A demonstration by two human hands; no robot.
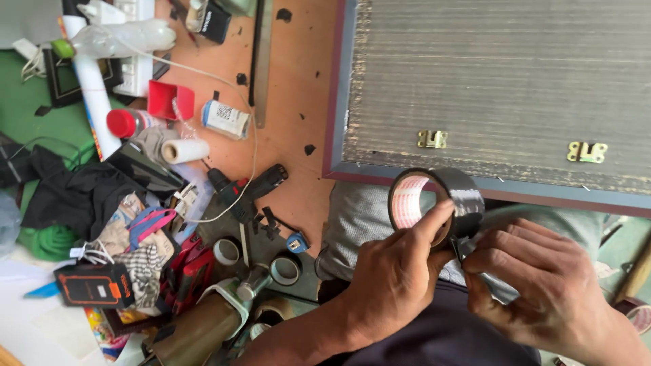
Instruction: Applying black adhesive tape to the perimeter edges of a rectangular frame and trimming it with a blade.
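Both hands sit in the lower centre and lower right of the frame, seen from above.

Left hand: enters from the lower centre, forearm running down toward the bottom edge. The back of the hand faces the camera. The thumb extends up and to the right, its tip in the upper part of the hand group; the remaining fingers are curled out of sight beneath the palm. The hand is closed in a grip.

Right hand: enters from the lower right corner. The back of the hand faces the camera, knuckles raised. The fingers bend inward toward the left, with the fingertips pinched together just beside the left thumb. The two hands are near each other, almost touching.
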